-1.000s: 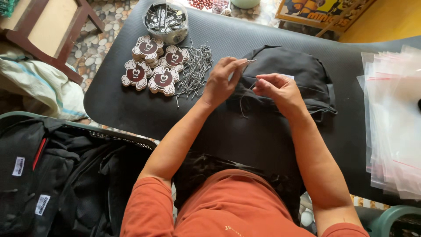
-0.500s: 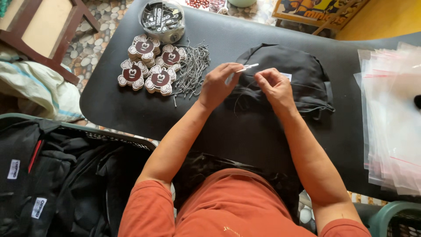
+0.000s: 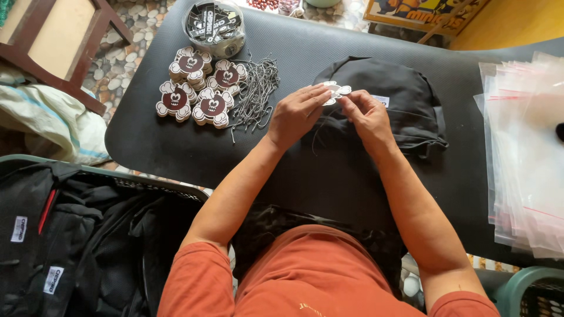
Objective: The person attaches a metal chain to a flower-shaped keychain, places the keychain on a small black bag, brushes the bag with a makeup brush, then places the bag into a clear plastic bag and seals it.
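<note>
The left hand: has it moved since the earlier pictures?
Yes. The left hand has shifted right across the black garment, away from the pile of ball chains, closing on the right hand.

The black table (image 3: 176,147) looks matt and faintly textured. The folded black garment (image 3: 399,105) is soft cloth — dull, creased. The ball chains (image 3: 255,94) gleam as metal. The card tags (image 3: 197,88) look like smooth printed paper; the clear bags (image 3: 523,147) — glossy plastic.
</note>
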